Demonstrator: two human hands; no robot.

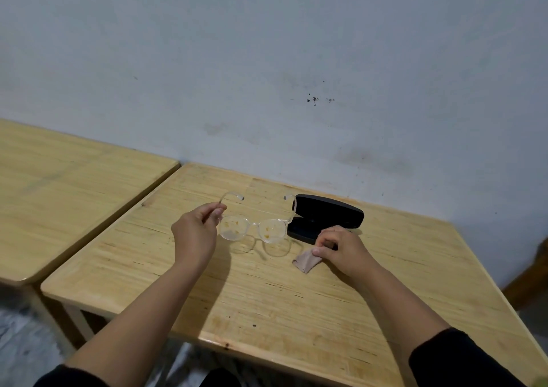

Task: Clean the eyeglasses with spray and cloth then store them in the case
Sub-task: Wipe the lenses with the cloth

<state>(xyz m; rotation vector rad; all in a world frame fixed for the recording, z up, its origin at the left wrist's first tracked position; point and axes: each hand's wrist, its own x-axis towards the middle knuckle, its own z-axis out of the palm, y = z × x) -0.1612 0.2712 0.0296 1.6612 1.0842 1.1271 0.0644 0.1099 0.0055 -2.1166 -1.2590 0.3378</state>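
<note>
Cleaning looks barely begun — the eyeglasses (pixel 254 229), lenses smeared yellowish, hang above the counter (pixel 267 297) pinched at one temple by the left hand (pixel 197 229), the right hand (pixel 341 249) pinches the cloth (pixel 305 262), and the case (pixel 326 217) lies open behind — wiping and storing remain.
</note>
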